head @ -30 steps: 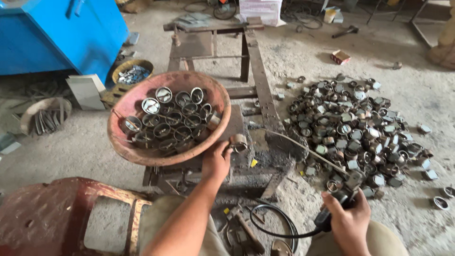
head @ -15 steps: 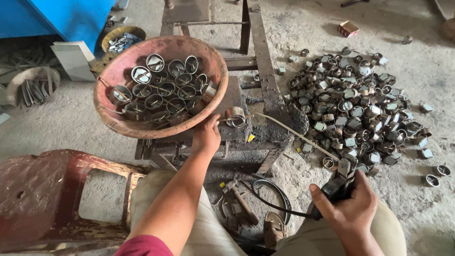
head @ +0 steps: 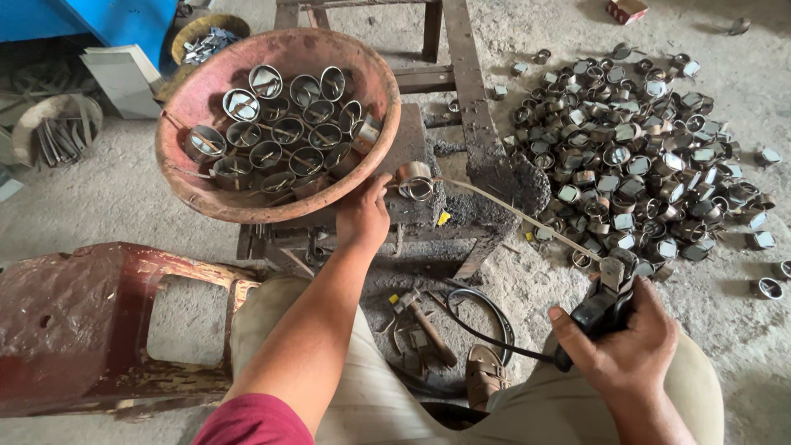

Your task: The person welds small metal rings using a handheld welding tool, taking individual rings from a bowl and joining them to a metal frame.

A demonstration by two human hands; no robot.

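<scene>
My left hand (head: 362,216) steadies a small metal ring (head: 415,181) standing on a dark, crusted metal work frame (head: 474,124). My right hand (head: 630,346) grips the black handle of an electrode holder (head: 600,309); its thin rod (head: 515,212) reaches up and left to the ring. A worn reddish bowl (head: 198,91) just above my left hand holds several similar metal rings. To the right, a large heap of the same rings (head: 643,156) lies on the concrete floor.
A rusty red stool (head: 91,321) stands at lower left. A black cable (head: 482,317) loops between my knees near a hammer (head: 424,317). A blue bin (head: 124,21), a basket of scrap (head: 202,37) and a tray of rods (head: 53,132) sit at upper left.
The view has dropped closer to the work frame. My left hand stays on the ring beside the bowl, and my right hand holds the rod's tip against that ring.
</scene>
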